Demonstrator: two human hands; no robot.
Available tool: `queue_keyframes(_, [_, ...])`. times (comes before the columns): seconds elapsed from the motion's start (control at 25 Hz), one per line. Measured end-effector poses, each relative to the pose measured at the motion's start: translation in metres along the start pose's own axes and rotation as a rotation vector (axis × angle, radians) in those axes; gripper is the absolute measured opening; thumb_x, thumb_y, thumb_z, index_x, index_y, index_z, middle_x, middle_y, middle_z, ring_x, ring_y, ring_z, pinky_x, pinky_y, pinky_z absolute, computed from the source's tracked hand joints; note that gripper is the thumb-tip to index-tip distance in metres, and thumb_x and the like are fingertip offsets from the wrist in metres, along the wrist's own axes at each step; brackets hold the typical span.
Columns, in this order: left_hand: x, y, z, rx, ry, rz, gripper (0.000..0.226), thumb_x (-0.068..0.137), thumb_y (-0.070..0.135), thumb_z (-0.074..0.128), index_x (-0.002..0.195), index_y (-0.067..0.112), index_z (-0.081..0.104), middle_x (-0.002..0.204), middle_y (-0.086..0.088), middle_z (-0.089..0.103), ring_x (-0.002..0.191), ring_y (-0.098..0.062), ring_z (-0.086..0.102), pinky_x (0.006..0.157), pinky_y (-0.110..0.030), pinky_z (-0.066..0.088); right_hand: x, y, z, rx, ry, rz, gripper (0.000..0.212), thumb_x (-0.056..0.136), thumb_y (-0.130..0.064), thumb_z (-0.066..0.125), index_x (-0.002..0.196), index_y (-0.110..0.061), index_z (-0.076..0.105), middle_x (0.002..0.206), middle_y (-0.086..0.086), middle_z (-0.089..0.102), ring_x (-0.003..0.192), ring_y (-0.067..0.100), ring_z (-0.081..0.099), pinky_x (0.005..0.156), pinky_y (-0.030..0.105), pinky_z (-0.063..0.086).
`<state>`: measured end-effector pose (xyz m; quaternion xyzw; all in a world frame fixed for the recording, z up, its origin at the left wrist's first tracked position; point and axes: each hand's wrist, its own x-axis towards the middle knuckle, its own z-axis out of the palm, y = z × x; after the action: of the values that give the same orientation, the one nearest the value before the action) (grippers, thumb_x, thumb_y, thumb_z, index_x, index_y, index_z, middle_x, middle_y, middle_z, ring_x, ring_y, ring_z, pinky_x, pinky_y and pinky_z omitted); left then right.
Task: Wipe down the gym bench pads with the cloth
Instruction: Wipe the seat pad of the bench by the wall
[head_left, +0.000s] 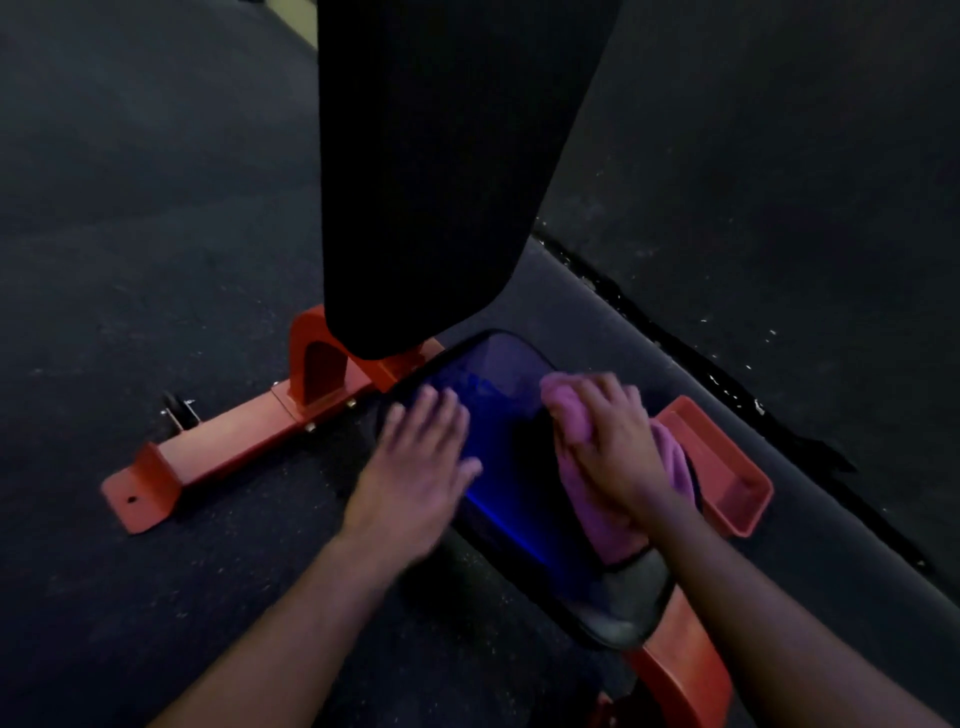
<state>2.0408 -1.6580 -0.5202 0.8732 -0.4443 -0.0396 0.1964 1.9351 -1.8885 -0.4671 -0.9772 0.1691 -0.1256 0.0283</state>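
Your right hand grips a bunched pink cloth, fingers curled round the wad, and presses it on the right side of the seat pad. The cloth trails from under the palm toward your wrist and spills over the pad's right edge. Your left hand lies flat on the left part of the same pad, fingers straight and slightly spread, holding nothing; its outline is blurred. The glossy black seat pad shows a blue reflection between your two hands.

Directly beyond the seat pad, the black back pad stands raised steeply and fills the upper centre of the view. Its lower end sits just beyond the seat pad's far edge, so it blocks sight of whatever lies behind it.

The orange bench frame extends left from under the pads as a floor bar with an upturned end plate. An arched orange bracket rises from this bar beside the back pad's lower end. A small wheel sits at the bar's far side. An orange tray-shaped foot lies just right of the cloth. More orange frame shows beneath the near end of the seat pad. The bench stands on a dark speckled rubber floor, with a seam running diagonally on the right.
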Motion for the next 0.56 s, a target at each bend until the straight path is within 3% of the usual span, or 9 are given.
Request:
queue_keyframes(0.08, [-0.029,0.037,0.008,0.007,-0.176,0.207,0.069,0.106,0.051,0.003,0.165,0.016,-0.003,0.171,-0.001,-0.016,0.154,-0.016,-0.025,0.127,-0.041,-0.016,0.044,0.009,0.012,-0.028,-0.079,0.003,0.047,0.095,-0.050,0.040,0.139,-0.037,0.051,0.128,-0.001,0.050,0.109,0.028,0.051,0.090,0.048,0.047])
queue_keyframes(0.12, [-0.039,0.048,0.016,-0.002,-0.184,0.268,0.071,0.105,0.051,0.007,0.165,0.015,-0.001,0.173,-0.001,-0.013,0.154,-0.014,-0.025,0.128,-0.040,-0.015,0.063,0.005,0.024,-0.060,-0.117,0.001,0.047,0.095,-0.050,0.042,0.139,-0.036,0.050,0.129,0.001,0.050,0.111,0.030,0.050,0.091,0.051,0.047])
queue_keyframes(0.2, [-0.043,0.050,0.030,0.074,-0.053,0.328,0.071,0.106,0.052,0.018,0.166,0.014,0.013,0.175,-0.002,0.003,0.159,-0.017,-0.013,0.127,-0.041,-0.006,0.101,-0.013,0.043,-0.093,-0.114,0.058,0.042,0.097,-0.046,0.047,0.136,-0.031,0.050,0.130,0.004,0.048,0.115,0.032,0.049,0.093,0.056,0.048])
queue_keyframes(0.28, [-0.040,0.040,0.041,0.054,-0.075,0.357,0.070,0.108,0.054,0.020,0.166,0.016,0.008,0.175,0.001,-0.003,0.160,-0.016,-0.015,0.125,-0.040,-0.008,0.120,-0.035,0.050,-0.103,-0.104,0.099,0.039,0.096,-0.044,0.052,0.133,-0.030,0.051,0.131,0.005,0.048,0.116,0.031,0.048,0.095,0.057,0.046])
queue_keyframes(0.32, [-0.040,0.035,0.044,0.064,-0.083,0.368,0.070,0.109,0.055,0.021,0.166,0.016,0.008,0.175,0.001,-0.003,0.160,-0.016,-0.013,0.125,-0.041,-0.007,0.116,-0.044,0.052,-0.113,-0.097,0.013,0.040,0.094,-0.042,0.055,0.132,-0.030,0.052,0.130,0.004,0.049,0.115,0.031,0.047,0.095,0.057,0.045])
queue_keyframes(0.44, [-0.041,0.036,0.048,0.107,-0.049,0.368,0.068,0.108,0.055,0.029,0.163,0.015,0.030,0.172,-0.003,0.021,0.160,-0.022,0.012,0.125,-0.045,0.010,0.073,-0.039,0.048,-0.045,-0.080,-0.453,0.046,0.090,-0.038,0.059,0.134,-0.026,0.058,0.130,0.001,0.056,0.110,0.025,0.048,0.092,0.044,0.041])
queue_keyframes(0.48, [-0.041,0.037,0.052,0.115,-0.028,0.378,0.068,0.108,0.055,0.029,0.162,0.014,0.032,0.172,-0.004,0.024,0.160,-0.023,0.016,0.124,-0.046,0.013,0.067,-0.023,0.043,-0.030,-0.082,-0.519,0.046,0.091,-0.040,0.056,0.135,-0.026,0.059,0.132,0.000,0.057,0.110,0.024,0.049,0.092,0.042,0.041])
queue_keyframes(0.56, [-0.042,0.035,0.056,0.110,0.007,0.384,0.067,0.108,0.055,0.028,0.161,0.015,0.033,0.171,-0.005,0.025,0.159,-0.024,0.018,0.124,-0.046,0.013,0.076,0.004,0.036,-0.069,-0.091,-0.393,0.042,0.097,-0.043,0.049,0.136,-0.031,0.058,0.131,-0.002,0.056,0.109,0.025,0.051,0.092,0.048,0.046])
